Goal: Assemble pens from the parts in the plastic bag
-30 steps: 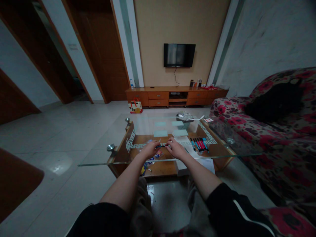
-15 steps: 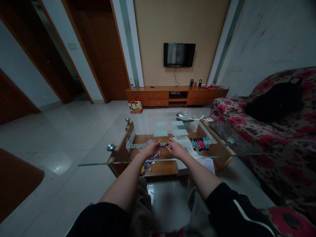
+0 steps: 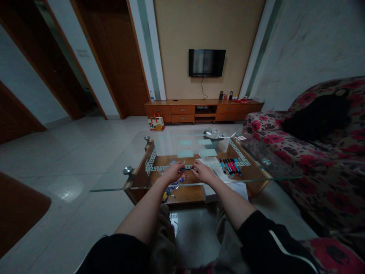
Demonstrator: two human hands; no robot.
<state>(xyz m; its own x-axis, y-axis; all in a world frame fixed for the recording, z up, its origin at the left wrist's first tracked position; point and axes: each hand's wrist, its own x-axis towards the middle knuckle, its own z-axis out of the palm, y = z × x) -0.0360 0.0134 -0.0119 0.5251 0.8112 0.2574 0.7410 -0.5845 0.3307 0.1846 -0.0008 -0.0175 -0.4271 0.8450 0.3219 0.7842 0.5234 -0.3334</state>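
Note:
Both of my hands meet over the near part of a glass coffee table (image 3: pixel 119 182). My left hand (image 3: pixel 173 172) and my right hand (image 3: pixel 203 171) are closed, each gripping one end of a small dark marker pen (image 3: pixel 187 168) held level between them. To the right of my right hand lies a row of several coloured markers (image 3: pixel 230 166) on the glass. White paper (image 3: pixel 209 160) lies just beyond my right hand.
Pale green cards (image 3: pixel 185 153) and a small basket (image 3: pixel 212 143) sit farther back on the table. A floral sofa (image 3: pixel 313 160) stands at the right. A wooden TV cabinet (image 3: pixel 202 110) and wall TV (image 3: pixel 207 62) are at the far wall. Small items lie on the table's lower shelf (image 3: pixel 188 192).

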